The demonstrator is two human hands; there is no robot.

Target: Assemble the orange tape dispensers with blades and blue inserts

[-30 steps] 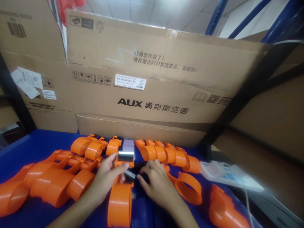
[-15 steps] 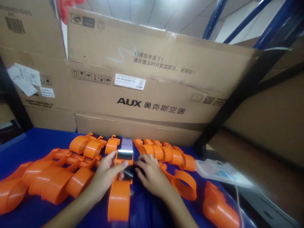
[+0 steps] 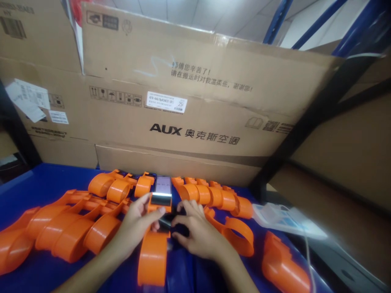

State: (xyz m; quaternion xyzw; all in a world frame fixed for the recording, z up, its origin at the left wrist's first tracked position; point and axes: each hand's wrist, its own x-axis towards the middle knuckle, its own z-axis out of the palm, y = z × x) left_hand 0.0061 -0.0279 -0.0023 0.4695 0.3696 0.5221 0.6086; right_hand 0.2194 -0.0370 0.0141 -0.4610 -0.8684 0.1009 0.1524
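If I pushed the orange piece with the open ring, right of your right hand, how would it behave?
The orange piece is probably light, since its ring looks thin-walled and hollow. It seems stiff, holding its round shape. Rolling freely looks unlikely: a stem extends from the ring.

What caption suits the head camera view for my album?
Left hand holding an orange piece, right hand beside it, among similar pieces on a blue table, before an AUX box.

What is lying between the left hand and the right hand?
An orange holder with a dark, shiny part: its upper end lies between the left hand, which grips it, and the right hand. The head view shows this.
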